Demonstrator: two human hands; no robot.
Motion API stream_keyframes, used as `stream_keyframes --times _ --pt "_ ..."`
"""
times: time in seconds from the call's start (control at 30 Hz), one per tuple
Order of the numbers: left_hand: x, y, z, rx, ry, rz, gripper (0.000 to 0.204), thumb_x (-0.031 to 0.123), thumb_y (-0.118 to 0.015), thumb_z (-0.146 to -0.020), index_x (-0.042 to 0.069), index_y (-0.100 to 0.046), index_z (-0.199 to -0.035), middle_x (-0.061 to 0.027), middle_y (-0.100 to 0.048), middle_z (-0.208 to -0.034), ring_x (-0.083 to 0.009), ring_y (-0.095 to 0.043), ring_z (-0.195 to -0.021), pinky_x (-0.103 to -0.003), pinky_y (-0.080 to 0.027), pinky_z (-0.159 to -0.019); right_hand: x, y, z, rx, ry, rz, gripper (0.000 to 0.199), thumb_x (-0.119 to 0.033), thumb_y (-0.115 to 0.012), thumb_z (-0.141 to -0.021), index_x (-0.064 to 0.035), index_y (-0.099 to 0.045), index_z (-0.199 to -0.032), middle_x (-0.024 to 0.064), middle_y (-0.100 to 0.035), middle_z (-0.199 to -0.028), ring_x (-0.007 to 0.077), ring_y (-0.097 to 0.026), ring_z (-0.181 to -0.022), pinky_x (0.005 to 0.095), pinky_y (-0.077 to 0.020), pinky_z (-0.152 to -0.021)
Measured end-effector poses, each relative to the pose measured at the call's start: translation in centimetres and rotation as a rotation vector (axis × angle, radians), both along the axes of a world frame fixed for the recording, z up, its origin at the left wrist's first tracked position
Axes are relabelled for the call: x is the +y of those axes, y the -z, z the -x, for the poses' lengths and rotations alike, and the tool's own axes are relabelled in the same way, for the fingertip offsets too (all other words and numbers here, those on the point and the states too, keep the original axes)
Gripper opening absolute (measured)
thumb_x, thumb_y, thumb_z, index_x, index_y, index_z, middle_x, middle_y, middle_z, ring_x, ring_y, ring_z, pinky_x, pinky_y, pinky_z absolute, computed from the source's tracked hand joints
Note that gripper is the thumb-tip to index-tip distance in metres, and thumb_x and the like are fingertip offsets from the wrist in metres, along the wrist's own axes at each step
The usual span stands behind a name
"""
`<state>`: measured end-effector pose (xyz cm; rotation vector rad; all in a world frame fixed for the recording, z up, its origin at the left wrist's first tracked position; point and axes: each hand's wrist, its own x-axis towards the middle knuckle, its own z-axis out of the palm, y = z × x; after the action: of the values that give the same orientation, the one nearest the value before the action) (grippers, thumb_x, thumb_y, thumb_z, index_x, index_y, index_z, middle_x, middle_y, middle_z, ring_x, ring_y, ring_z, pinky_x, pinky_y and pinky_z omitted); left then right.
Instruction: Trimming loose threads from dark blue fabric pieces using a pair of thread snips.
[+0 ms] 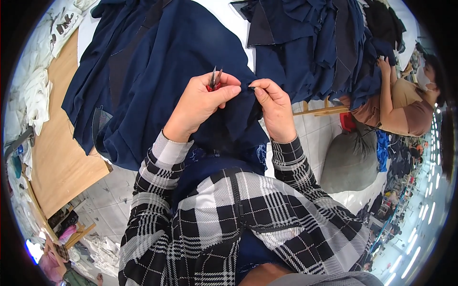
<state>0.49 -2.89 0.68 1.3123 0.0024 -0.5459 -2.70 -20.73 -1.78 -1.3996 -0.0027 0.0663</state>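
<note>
- While both plaid-sleeved forearms rise from the lower edge, the hands meet at mid-frame over navy cloth.
- Left hand [202,102]: grip closed around small red-handled thread snips [214,81]; blades point up and slightly away, tips together as far as I can tell.
- Right hand [274,107]: thumb and forefinger pinched shut on a fold edge of the navy garment [191,52], just beside the snips.
- Key relation: the pinched cloth edge lies directly to the right of the snips' blades, near but not touching; the snips' long axis runs near-upright, roughly across the held edge. The left hand is the one nearer the blades; the right only holds the cloth.
- Garment drapes from the hands down over the lap and spreads away across the worktop [57,157], a light wooden surface on the left.
- White cloth pieces [36,95] lie along the worktop's left edge; a pale flat piece with dark print sits at the far left corner, print too small to tell.
- Farther right: a stack of navy fabric [324,43]; a co-worker's hand [384,64] rests on it.
- Grey stuffed sack [350,162] on the tiled floor.
</note>
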Motion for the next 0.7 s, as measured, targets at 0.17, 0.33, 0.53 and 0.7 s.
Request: stream_keyframes --times 0.17,0.33,0.53,0.7 --pt "-0.1 0.6 0.1 -0.018 0.010 0.015 0.012 0.010 -0.067 -0.081 0.001 -0.063 -0.088 0.0031 -0.055 -0.067 -0.0030 -0.046 -0.055 -0.017 -0.036 -0.050 0.0 0.1 0.0 -0.138 -0.006 0.202 0.009 -0.003 -0.052 -0.090 0.0012 -0.060 -0.092 -0.0003 -0.058 -0.083 0.0065 -0.051 -0.080 0.0189 -0.0402 -0.074" --pt "0.3 1.3 -0.2 0.095 0.017 0.086 0.011 0.010 -0.065 -0.082 0.002 -0.063 -0.089 0.0034 -0.053 -0.063 -0.0022 -0.045 -0.053 -0.016 -0.033 -0.043 0.0 0.3 0.0 -0.158 -0.009 0.227 0.009 -0.003 -0.054 -0.089 0.0012 -0.061 -0.091 0.0012 -0.057 -0.082 0.0087 -0.052 -0.078 0.0200 -0.0406 -0.073" --pt "0.5 1.4 -0.3 0.186 -0.014 0.159 0.009 0.009 -0.064 -0.083 0.003 -0.063 -0.089 0.0036 -0.052 -0.063 -0.0021 -0.043 -0.049 -0.015 -0.032 -0.042 -0.3 0.2 -0.2 -0.318 0.097 0.365 0.012 -0.005 -0.061 -0.084 -0.0010 -0.063 -0.095 0.0034 -0.059 -0.087 0.0115 -0.053 -0.084 0.0228 -0.0422 -0.075" --pt "0.9 1.5 -0.3 0.127 0.063 0.071 0.010 0.010 -0.065 -0.082 0.004 -0.063 -0.089 0.0043 -0.053 -0.064 -0.0019 -0.045 -0.052 -0.015 -0.033 -0.043 -0.2 -1.0 -0.8 -0.012 -0.097 0.266 0.019 -0.004 -0.061 -0.084 0.0023 -0.061 -0.102 0.0026 -0.061 -0.095 0.0082 -0.054 -0.090 0.0204 -0.0419 -0.081"
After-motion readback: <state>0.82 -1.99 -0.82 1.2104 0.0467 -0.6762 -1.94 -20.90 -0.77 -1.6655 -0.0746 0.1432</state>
